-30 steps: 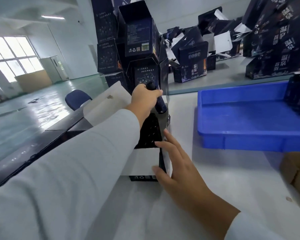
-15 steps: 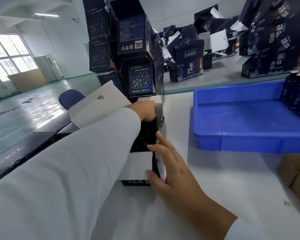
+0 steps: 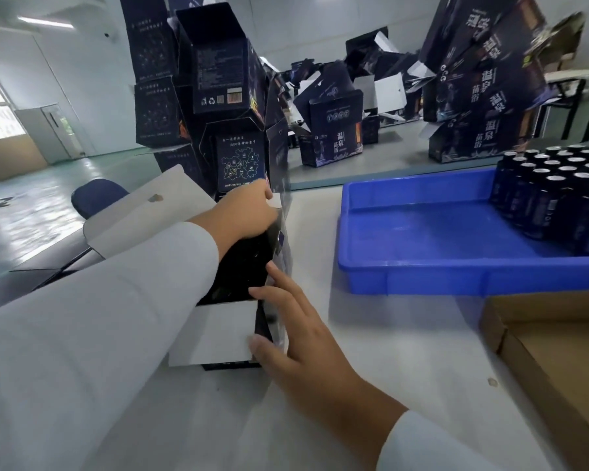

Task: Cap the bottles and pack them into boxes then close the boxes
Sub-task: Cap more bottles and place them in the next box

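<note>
- Head view: an open dark printed cardboard box point(image 3: 242, 266) with white flaps stands on the white table point(image 3: 388, 368).
- The left hand point(image 3: 242, 212) is pushed into the box mouth; whether anything is held cannot be told.
- The right hand point(image 3: 296, 321) is spread nearly flat against the box's side, steadying it.
- Dark bottles point(image 3: 558, 188) are stood in the blue plastic tray point(image 3: 422, 273); they are judged rigid, fairly heavy, best gripped round the body.
- The box is judged light and crushable.

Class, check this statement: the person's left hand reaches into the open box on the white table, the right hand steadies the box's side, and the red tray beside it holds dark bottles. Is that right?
Not quite: the tray is blue, not red, as the head view shows. The rest stands: the left hand reaches into the open box, the right hand steadies its side, and dark bottles stand in the tray.
</note>
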